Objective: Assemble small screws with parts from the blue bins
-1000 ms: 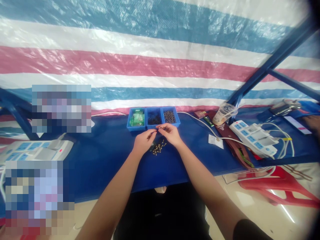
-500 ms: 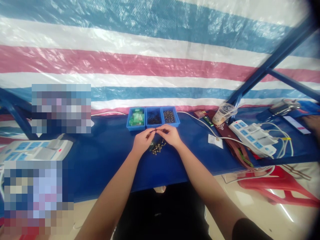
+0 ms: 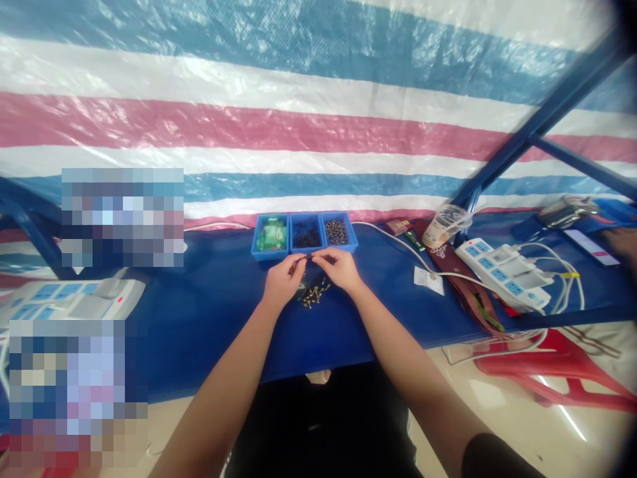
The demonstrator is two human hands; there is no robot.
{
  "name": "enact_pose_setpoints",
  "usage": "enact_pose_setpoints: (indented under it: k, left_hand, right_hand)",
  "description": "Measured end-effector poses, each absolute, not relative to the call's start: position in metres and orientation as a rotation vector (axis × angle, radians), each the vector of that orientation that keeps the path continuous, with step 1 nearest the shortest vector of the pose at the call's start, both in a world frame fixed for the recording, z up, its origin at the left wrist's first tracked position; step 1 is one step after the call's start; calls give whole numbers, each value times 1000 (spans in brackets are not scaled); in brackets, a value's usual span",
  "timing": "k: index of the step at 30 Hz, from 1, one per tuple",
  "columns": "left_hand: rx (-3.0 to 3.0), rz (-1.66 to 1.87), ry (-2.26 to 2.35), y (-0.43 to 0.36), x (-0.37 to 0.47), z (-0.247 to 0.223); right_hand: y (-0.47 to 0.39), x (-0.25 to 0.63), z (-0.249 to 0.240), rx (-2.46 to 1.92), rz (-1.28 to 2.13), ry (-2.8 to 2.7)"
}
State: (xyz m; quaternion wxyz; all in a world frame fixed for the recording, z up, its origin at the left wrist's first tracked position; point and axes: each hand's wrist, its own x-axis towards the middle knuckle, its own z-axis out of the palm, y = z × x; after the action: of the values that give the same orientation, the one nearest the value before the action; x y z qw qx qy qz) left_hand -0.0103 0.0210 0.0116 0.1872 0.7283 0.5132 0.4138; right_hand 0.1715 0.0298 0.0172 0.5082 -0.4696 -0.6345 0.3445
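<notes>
My left hand (image 3: 284,280) and my right hand (image 3: 339,268) meet fingertip to fingertip just in front of the blue bins. Both are pinched on a small dark piece (image 3: 308,257), too tiny to make out in detail. On the table beneath them lies a loose pile of small brass-coloured and dark metal parts (image 3: 314,294), partly covered by my left hand. Behind stand three blue bins in a row: one with green packets (image 3: 273,234), one with black small parts (image 3: 306,235), one with small metallic pieces (image 3: 337,232).
To the right are a white power strip (image 3: 502,273), a tilted plastic cup (image 3: 445,226), a brown strap (image 3: 460,285) and a small clear packet (image 3: 428,280). Another power strip (image 3: 127,295) sits at left. A red stool (image 3: 562,368) stands below the table; another person's hand (image 3: 624,242) shows far right.
My fingertips have drawn slightly apart, with the small dark piece now showing between them. The bins and the pile stay where they were.
</notes>
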Motion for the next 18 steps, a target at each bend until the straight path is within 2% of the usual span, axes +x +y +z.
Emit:
enact_pose_setpoints:
  k: [18]
  left_hand:
    - [2044,1166,1453,21,-8,10]
  right_hand:
    - [31,170,14,-1117,829,-1526]
